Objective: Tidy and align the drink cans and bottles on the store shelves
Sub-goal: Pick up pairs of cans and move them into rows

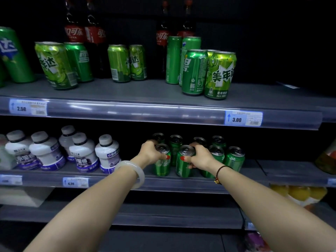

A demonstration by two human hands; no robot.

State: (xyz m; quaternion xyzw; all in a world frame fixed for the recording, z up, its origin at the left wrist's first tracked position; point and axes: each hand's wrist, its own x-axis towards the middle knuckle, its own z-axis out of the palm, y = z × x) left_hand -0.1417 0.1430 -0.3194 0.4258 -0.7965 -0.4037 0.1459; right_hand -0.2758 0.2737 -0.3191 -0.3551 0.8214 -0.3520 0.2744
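The grey middle shelf [254, 168] carried white plastic bottles with purple labels [47, 151] on the left and a cluster of green aluminium drink cans [234, 160] right of centre. The left grip [151, 153] curled round the near-left green can [162, 166]. The right grip [201, 157] wrapped the neighbouring green can [182, 166]. Both cans stood upright near the shelf's front edge.

**Price tags, a rail and a white box**

A 2.50 tag [28, 107] is sitting at nine o'clock in a clear rail [145, 111] that is running across the middle. A 3.00 tag [243, 118] is showing at three o'clock. A third tag [75, 182], its digits blurred, is hanging at eight o'clock. A white box [23, 196] is resting lower, further left. A paper slip [289, 85] is lying between two and three o'clock.
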